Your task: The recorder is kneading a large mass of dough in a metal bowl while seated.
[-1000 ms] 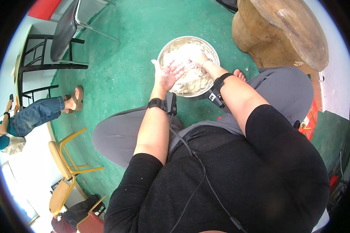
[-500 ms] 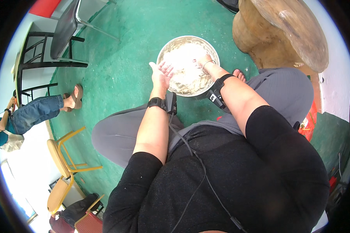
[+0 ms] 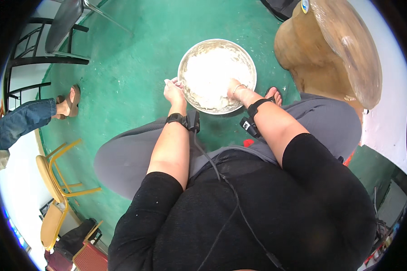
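Note:
A round metal bowl (image 3: 181,67) stands on the green floor in front of me, with a pale, floury dough (image 3: 215,74) in it. The dough's upper part is washed out by glare. My left hand (image 3: 173,90), whitened with flour, grips the bowl's left rim with its fingers curled round the edge. Inside the bowl on the right, my right hand (image 3: 235,89) presses down into the dough. Its fingers are hidden in the bright mass, so their pose cannot be made out.
Right of the bowl stands a large carved wooden piece (image 3: 312,54). My bent legs (image 3: 135,153) flank the space before me. At left are a black chair (image 3: 63,27), a yellow-framed chair (image 3: 49,176) and another person's sandalled foot (image 3: 73,100). Cables (image 3: 230,185) run down my shirt.
My left hand, spread open above the bowl's left side before, now holds its rim. My right hand has moved nearer, lower in the dough. The view has shifted slightly.

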Available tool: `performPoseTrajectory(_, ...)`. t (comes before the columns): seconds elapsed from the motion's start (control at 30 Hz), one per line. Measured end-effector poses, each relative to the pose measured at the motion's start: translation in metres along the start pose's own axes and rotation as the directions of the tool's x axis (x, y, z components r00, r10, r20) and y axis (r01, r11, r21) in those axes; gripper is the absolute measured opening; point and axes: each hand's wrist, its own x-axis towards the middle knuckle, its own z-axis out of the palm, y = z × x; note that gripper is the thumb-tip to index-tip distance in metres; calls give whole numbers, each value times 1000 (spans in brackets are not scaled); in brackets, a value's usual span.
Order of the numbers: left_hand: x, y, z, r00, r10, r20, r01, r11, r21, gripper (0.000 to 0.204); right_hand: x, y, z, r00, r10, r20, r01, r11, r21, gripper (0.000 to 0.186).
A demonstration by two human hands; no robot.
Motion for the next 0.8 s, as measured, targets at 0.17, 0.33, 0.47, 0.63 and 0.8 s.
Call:
performPoseTrajectory(0.17,25,-4,-18,998,51,-30,-46,984,172,45,4,-21,-31,934,132,331,-315,741,593,23)
performPoseTrajectory(0.33,36,-4,-5,998,-34,-58,46,976,214,44,28,-4,-14,929,65,364,-251,834,491,23)
performPoseTrajectory(0.47,58,-11,-13,996,29,-81,-10,974,224,43,53,-19,2,969,88,229,-162,931,327,24)
performPoseTrajectory(0.63,47,-5,13,891,451,48,-372,665,648,25,77,1,67,986,92,-138,-57,970,237,27)
performPoseTrajectory(0.8,25,-4,31,776,503,380,-590,368,719,21,50,-17,3,960,201,192,-266,866,424,29)
